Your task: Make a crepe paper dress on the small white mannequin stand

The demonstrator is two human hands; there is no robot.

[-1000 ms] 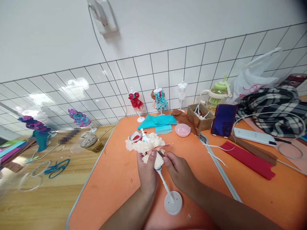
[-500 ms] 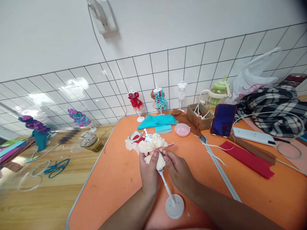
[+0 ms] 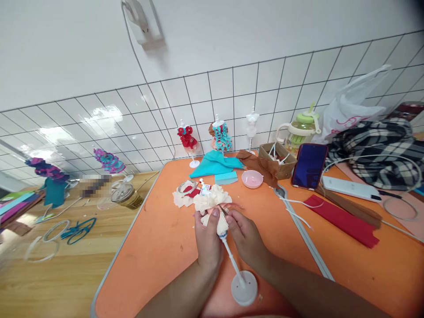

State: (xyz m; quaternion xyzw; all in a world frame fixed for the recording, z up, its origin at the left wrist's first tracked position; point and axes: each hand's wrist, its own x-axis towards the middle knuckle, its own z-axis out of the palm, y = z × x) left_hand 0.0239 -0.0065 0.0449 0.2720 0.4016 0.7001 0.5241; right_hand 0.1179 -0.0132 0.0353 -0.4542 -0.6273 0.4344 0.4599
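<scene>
My left hand [image 3: 209, 240] is closed around a small white dress-form mannequin [image 3: 233, 256], tilted with its round base toward me. Cream crepe-paper ruffles [image 3: 213, 199] cover the form, with a pinkish strip [image 3: 236, 205] sticking out to the right. The left thumb presses on the cream skirt. In my right hand [image 3: 247, 234], thumb and fingers pinch slim tweezers [image 3: 223, 210], whose tip touches the paper at the waist. Fingers hide part of the tweezers and the mannequin's body.
Beyond my hands lie a tape roll [image 3: 187, 187], turquoise paper [image 3: 215, 164] and a pink dish [image 3: 252, 179]. Dressed mannequins [image 3: 188, 138] stand along the wall. To the right are a cardboard box [image 3: 277, 160], a phone [image 3: 309, 165] and a red paper strip [image 3: 341, 221].
The mannequin's base has shifted slightly right and down in view. The tweezers show more clearly at the paper; both hands keep their hold.
</scene>
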